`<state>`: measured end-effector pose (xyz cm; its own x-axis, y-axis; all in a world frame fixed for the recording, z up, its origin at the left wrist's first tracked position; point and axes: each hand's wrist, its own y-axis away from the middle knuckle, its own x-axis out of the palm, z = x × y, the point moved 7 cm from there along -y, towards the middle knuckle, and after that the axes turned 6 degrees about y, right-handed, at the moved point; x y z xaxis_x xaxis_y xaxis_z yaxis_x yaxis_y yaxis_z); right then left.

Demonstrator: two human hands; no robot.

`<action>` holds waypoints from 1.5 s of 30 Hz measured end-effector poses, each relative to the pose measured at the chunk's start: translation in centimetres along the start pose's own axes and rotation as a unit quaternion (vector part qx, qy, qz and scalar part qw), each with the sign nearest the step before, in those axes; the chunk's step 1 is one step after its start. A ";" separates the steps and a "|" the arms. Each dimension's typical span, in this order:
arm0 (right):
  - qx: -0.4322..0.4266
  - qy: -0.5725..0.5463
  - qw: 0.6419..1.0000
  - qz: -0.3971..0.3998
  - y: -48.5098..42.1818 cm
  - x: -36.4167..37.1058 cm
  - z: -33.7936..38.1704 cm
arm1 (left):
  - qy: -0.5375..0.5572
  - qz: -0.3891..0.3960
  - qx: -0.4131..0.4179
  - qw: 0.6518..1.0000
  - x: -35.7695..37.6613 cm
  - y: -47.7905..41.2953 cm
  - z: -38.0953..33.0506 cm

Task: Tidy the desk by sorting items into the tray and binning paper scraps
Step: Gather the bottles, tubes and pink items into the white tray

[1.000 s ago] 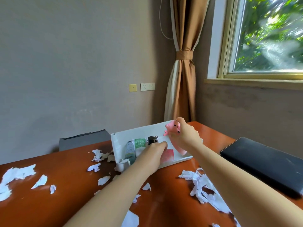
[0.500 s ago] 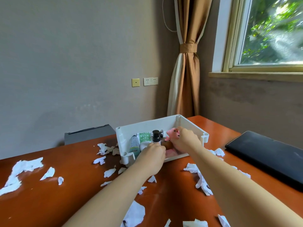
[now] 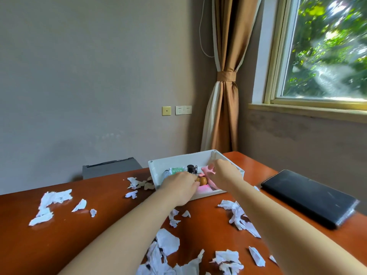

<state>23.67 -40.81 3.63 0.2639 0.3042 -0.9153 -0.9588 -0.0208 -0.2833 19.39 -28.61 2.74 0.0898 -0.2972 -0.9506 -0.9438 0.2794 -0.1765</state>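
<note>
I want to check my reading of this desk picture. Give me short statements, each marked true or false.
1. The left hand and the right hand both reach into the white tray. True.
2. The black case lies inside the tray. False: it lies on the desk, right of the tray.
3. Torn paper scraps lie on the desk. True.
4. The curtain hangs loose. False: it is tied back beside the window.
5. The right hand pinches a pink item. True.
</note>
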 end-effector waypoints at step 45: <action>-0.443 -0.057 0.867 0.221 32.5 6.6 36.2 | 0.103 -0.039 -0.292 0.950 -8.1 44.2 21.1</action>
<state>-9.52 -4.98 -1.28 -0.1692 0.1723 -0.9704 -0.4934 -0.8671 -0.0679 -16.40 5.40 -2.71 0.1585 -0.4853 -0.8599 -0.9581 -0.2860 -0.0151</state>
